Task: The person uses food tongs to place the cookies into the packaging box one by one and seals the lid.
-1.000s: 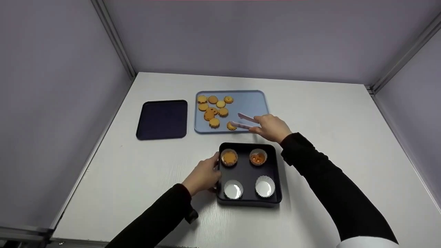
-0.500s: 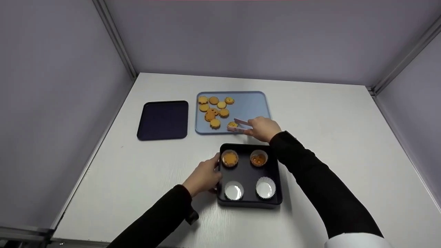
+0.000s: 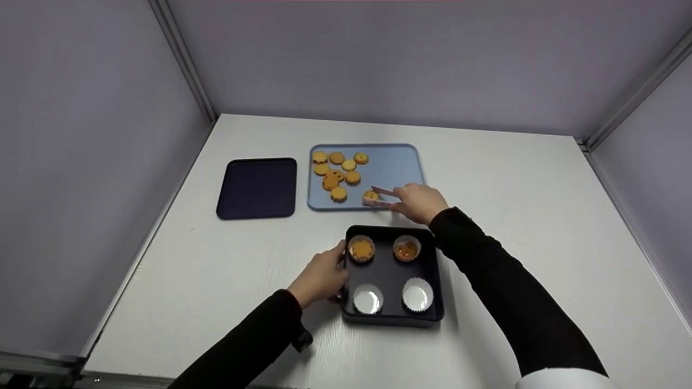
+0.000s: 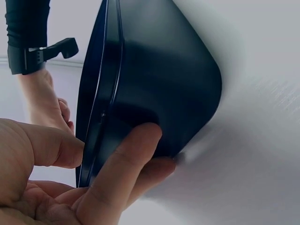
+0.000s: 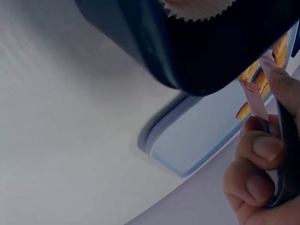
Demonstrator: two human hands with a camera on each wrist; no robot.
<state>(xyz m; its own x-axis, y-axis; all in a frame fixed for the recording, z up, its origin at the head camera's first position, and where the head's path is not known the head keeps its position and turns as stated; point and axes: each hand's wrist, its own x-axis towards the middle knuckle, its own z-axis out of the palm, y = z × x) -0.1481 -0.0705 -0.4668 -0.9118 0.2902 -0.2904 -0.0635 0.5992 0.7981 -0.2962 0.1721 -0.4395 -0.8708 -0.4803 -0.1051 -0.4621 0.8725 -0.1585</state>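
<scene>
My left hand [image 3: 320, 275] grips the left wall of a dark square baking pan [image 3: 385, 273], thumb at the rim and fingers on the outside in the left wrist view. Two cupcake liners at the pan's far side hold an orange-yellow cookie [image 3: 361, 249] and some glossy orange pieces [image 3: 405, 250]. Two white liners [image 3: 368, 300] stand at its near side. Beyond the pan, my right hand [image 3: 421, 202] holds pale pink tongs [image 3: 384, 203]. Their arms lie on either side of a round cookie [image 3: 371, 195] at the front of the light blue tray [image 3: 394, 167]; whether they pinch it I cannot tell.
Several more cookies [image 3: 353, 178] lie on the left half of the blue tray. A dark flat tray [image 3: 257, 189] sits to its left on the white table [image 3: 243, 259]. Grey panels [image 3: 389, 65] wall the table at the back and sides.
My right hand has moved left and brought the tongs down around the front cookie. That cookie has since shifted slightly right along with the tongs. My left hand has stayed on the pan.
</scene>
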